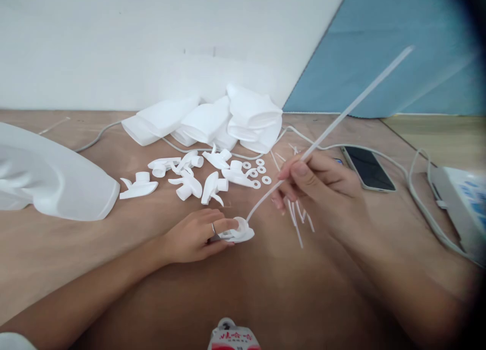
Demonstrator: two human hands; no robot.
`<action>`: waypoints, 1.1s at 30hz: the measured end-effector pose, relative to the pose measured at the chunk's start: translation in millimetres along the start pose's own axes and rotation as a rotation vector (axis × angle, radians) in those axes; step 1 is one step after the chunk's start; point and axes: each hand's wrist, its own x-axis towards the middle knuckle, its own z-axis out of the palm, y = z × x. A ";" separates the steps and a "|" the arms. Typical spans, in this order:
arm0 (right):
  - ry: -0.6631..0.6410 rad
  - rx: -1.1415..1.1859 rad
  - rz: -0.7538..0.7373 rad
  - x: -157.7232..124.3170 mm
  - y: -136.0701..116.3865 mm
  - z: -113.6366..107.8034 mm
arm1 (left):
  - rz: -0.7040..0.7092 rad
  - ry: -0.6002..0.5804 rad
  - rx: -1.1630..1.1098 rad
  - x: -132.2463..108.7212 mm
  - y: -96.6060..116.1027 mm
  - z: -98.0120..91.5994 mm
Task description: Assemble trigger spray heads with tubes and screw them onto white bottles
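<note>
Plain white wall [114, 46], blue panel [379, 72] beside it at right, brown tabletop [49, 249] below, pale yellowish surface [436, 137] beyond

We record one brown tabletop [288, 289]: white nozzle heads [192, 184] and rings [263, 180], centre; thin tubes [298, 231], right of centre; phone [368, 169], right; white housings [207, 120], upper centre.

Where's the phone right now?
In the head view, the phone lies on the table at right, just beyond the right hand, beside the pale cable.
</note>
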 end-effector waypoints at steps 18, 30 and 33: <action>-0.171 -0.193 0.239 3.4 15.1 5.6 | -0.169 -0.020 -0.109 1.1 3.5 -1.2; -0.339 -0.457 0.213 -0.7 55.6 14.1 | -0.157 0.036 -0.161 3.8 2.9 1.1; -0.283 -0.391 0.260 -3.2 57.8 17.9 | -0.160 0.047 -0.160 4.5 4.0 1.1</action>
